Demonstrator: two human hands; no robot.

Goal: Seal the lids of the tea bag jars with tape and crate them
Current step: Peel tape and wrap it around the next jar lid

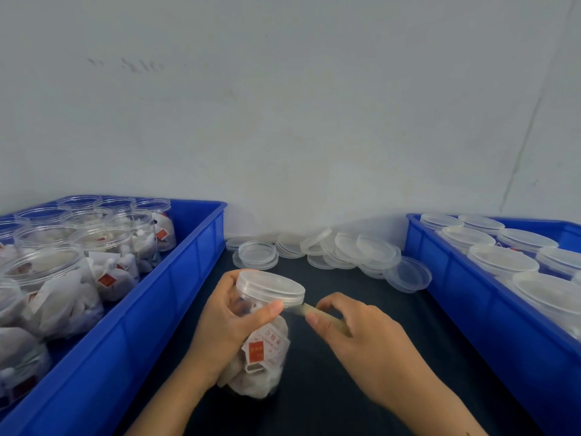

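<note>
At the middle of the dark table [361, 388], the person's left hand [226, 322] wraps around a lidded tea bag jar [267, 335], thumb laid across the wall just under the lid [270, 286] and pressing down what looks like the free end of a strip of tape [300, 308]. The right hand [361, 335] pinches a roll of tape between curled fingers and thumb just beside the jar, with the strip stretched taut from the roll to the lid's seam. By this reading the seal on this jar is only begun: the tape is anchored at one spot and has yet to go round the rim.

Outward to the left, a blue crate [176, 278] holds many open jars [103, 240] stuffed with tea bags, none lidded, so a good share of the work seems to remain. Behind the hands, loose lids [345, 250] lie heaped against the wall, ready for those jars. To the right, a second blue crate [446, 278] holds rows of lidded jars [503, 259], probably the finished ones, though their tape cannot be made out from here. The held jar would likely go there once wrapped.
</note>
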